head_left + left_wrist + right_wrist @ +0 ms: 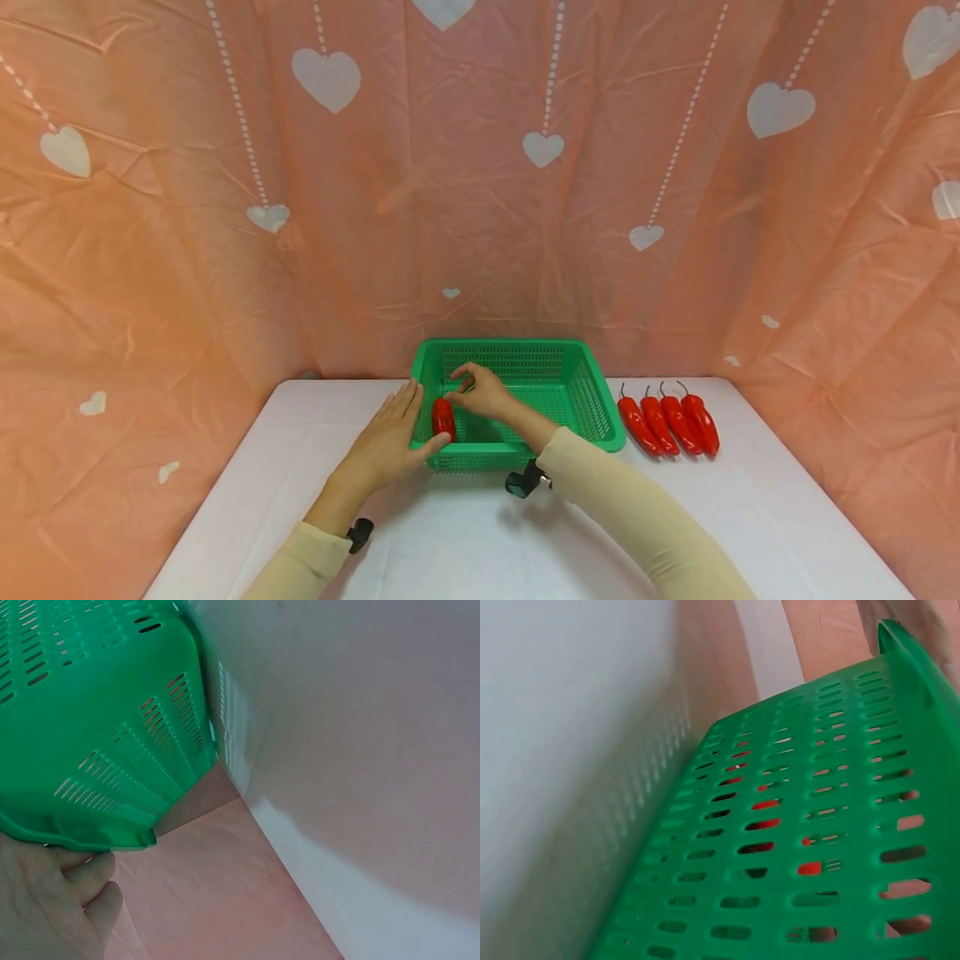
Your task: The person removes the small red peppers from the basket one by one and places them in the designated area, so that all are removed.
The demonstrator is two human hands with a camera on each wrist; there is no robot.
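Note:
A red chili pepper with a dark stem lies inside the green plastic basket, along its left side. My right hand reaches over the front rim into the basket. Its thumb and forefinger are bent beside the pepper's stem end, with a gap between them. On the basket's left front corner rests my left hand, fingers extended along the left rim and thumb across the front rim. The left wrist view shows that hand's fingers at the basket's rim. Red shows through the slots in the right wrist view.
Several more red chili peppers lie side by side on the white table, right of the basket. Behind the table hangs an orange-pink curtain with white hearts. Each wrist carries a small black camera.

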